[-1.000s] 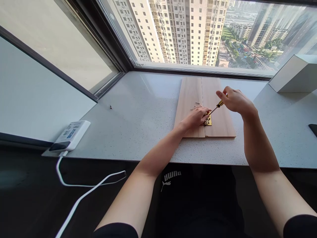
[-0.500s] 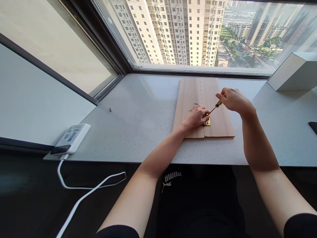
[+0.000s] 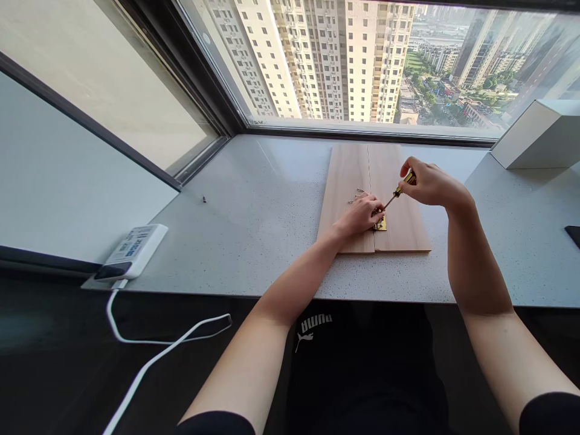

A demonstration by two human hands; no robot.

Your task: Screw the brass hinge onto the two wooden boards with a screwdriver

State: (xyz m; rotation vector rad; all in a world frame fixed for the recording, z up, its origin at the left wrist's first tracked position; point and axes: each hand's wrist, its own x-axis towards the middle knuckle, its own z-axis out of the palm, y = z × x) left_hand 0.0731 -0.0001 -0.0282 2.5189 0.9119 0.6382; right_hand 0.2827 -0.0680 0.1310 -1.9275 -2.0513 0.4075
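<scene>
My right hand point(image 3: 432, 183) grips the yellow and black handle of a screwdriver point(image 3: 409, 179) between thumb and fingers. Its thin shaft slants down left to a brass-coloured hinge point(image 3: 381, 225). My left hand point(image 3: 361, 215) rests on the boards, fingers and thumb closed at the hinge, close around the screwdriver's tip. That tip and much of the hinge are hidden by the fingers. Two pale wooden boards point(image 3: 401, 235) lie side by side under the hinge, with a narrow seam between them. Several small screws point(image 3: 360, 190) lie on the left board beyond my left hand.
The boards lie on a speckled white windowsill counter point(image 3: 254, 241). A white power strip point(image 3: 136, 251) with a white cable point(image 3: 149, 365) sits at the left edge. A small dark bit point(image 3: 204, 199) lies on the left, a white box point(image 3: 541, 136) at the back right, and a black object point(image 3: 573, 234) at the right.
My right hand has turned on the screwdriver handle, its fingers shifting, and more of the handle shows. My left hand stays at the hinge. The whole view has shifted slightly.
</scene>
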